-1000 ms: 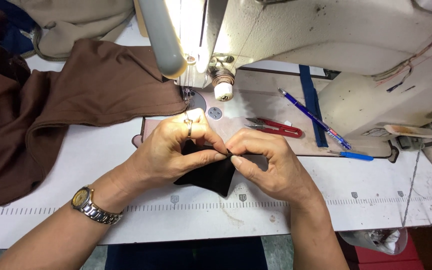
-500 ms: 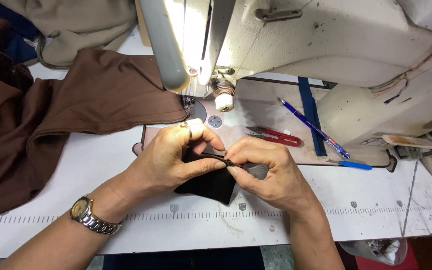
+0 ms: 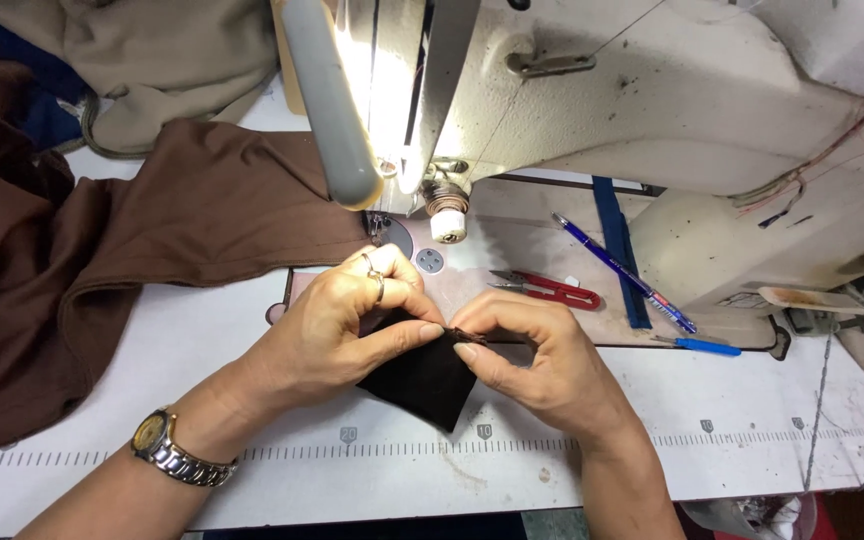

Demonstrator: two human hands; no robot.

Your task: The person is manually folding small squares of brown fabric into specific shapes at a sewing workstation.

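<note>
Hands (image 3: 452,340) barely shifted, both pinching black fabric piece (image 3: 422,380) over white sewing table (image 3: 752,450).

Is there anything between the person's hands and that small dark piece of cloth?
Nothing visible: the left hand and right hand both pinch the dark cloth piece directly at its top edge.

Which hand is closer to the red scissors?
Right. The right hand sits just below the red scissors, while the left hand is farther off to their left. Both pinch the dark cloth.
</note>
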